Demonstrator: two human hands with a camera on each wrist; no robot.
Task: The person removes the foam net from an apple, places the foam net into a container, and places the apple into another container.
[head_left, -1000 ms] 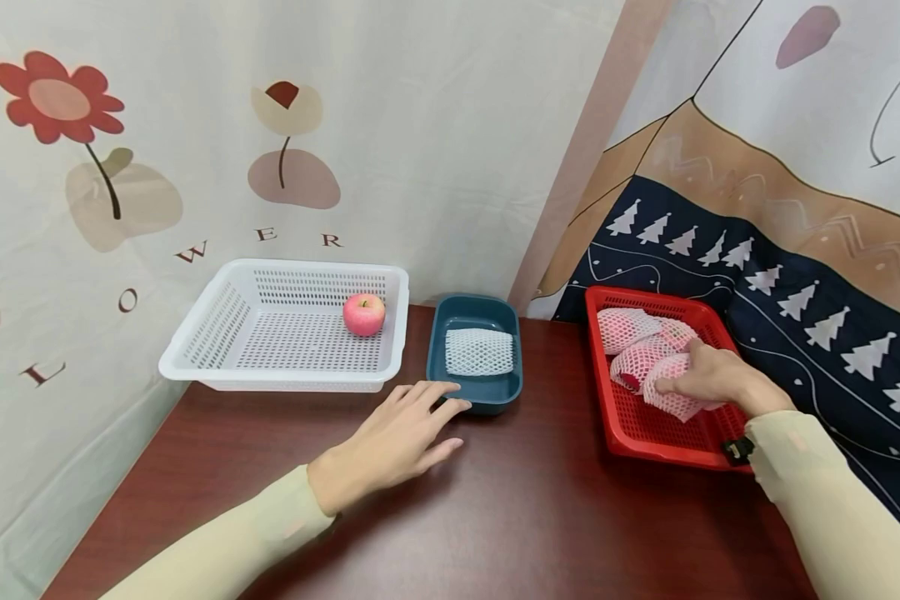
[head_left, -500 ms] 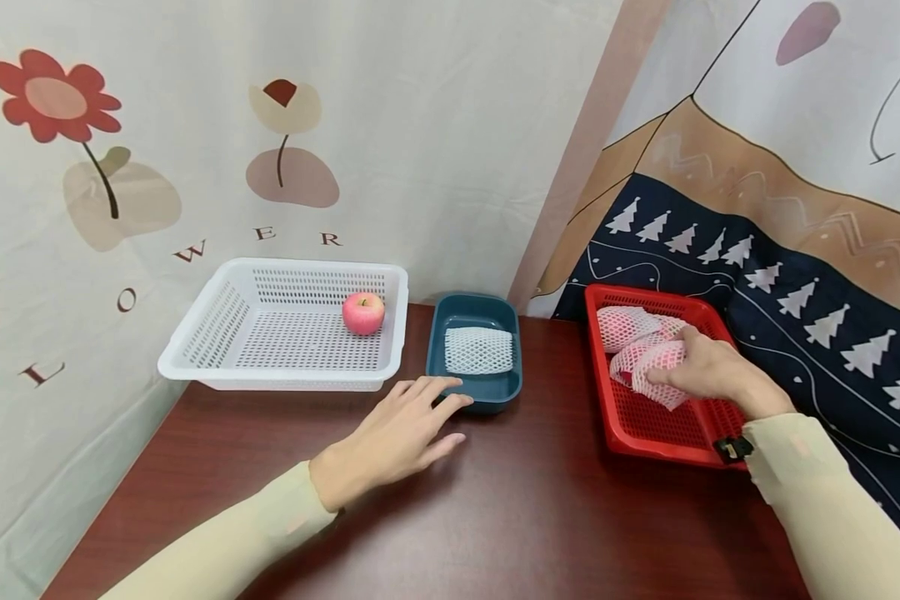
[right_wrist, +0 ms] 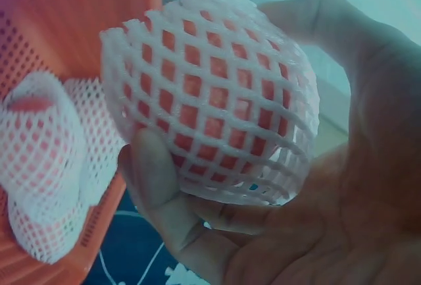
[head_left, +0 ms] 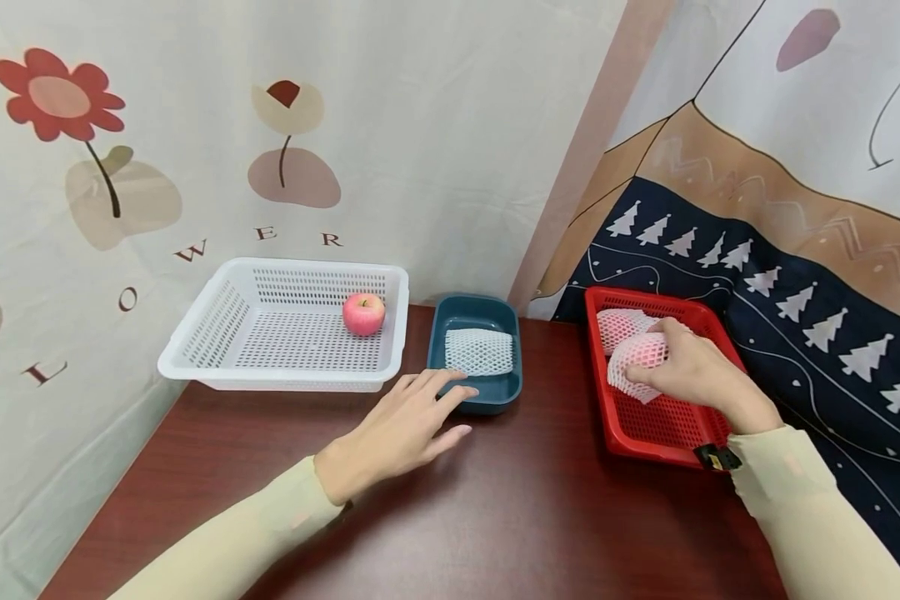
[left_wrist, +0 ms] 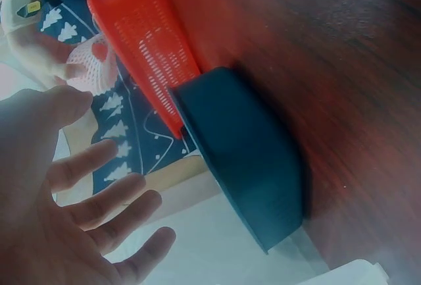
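Observation:
In the head view my right hand [head_left: 699, 373] holds an apple wrapped in a white foam net [head_left: 636, 367] above the red basket [head_left: 613, 433]. The right wrist view shows my thumb and fingers curled round this netted apple [right_wrist: 217, 97], pink-red through the mesh. More netted apples [right_wrist: 43, 147] lie in the basket behind it. My left hand [head_left: 399, 435] is spread with its fingers apart, holding nothing, close to the near rim of the dark blue bin [head_left: 457, 310]. A white foam net [head_left: 478, 352] lies inside that bin.
On the left stands a white basket [head_left: 300, 384] with one bare apple [head_left: 363, 314] at its right side. All three containers sit on a dark red-brown table [head_left: 540, 508]. A printed curtain [head_left: 450, 150] hangs behind them.
My right hand has lifted the netted apple from among the others and moved slightly left and up with it. The left hand has barely shifted.

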